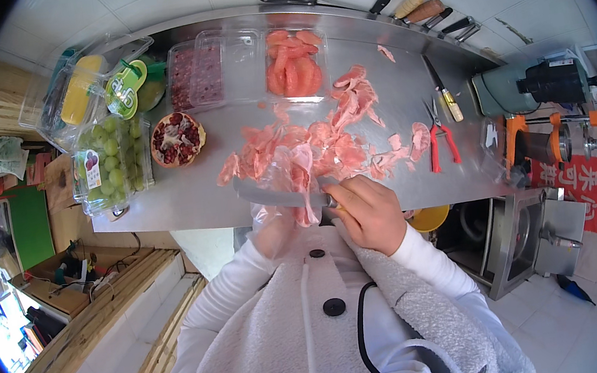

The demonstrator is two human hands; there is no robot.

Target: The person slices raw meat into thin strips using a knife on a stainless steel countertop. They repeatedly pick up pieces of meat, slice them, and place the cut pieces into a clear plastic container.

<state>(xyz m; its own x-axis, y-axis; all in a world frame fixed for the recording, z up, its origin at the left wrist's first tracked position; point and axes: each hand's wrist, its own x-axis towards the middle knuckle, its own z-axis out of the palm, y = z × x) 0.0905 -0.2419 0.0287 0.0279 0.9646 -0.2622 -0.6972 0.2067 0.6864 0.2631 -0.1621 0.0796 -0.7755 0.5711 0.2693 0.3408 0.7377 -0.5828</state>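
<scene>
My right hand (pixel 369 208), bare, grips the handle of a knife (pixel 272 196), its blade pointing left across the front edge of the steel counter. My left hand (pixel 274 220), in a clear plastic glove, holds a piece of pink citrus membrane (pixel 302 172) that hangs beside the blade. Behind both hands spreads a heap of pink citrus peel and membrane (pixel 327 144). Peeled pink citrus segments (pixel 292 70) fill a clear plastic box at the back. To its left are an empty-looking clear tray (pixel 244 64) and a box of pomegranate seeds (pixel 187 77).
At left stand a cut pomegranate (pixel 177 139), boxed green grapes (pixel 112 162) and a packed yellow fruit (pixel 82 90). Red-handled pliers or scissors (pixel 443 141) and a second knife (pixel 443 89) lie at right. Several knives (pixel 425 10) line the wall edge; a machine (pixel 537 84) stands far right.
</scene>
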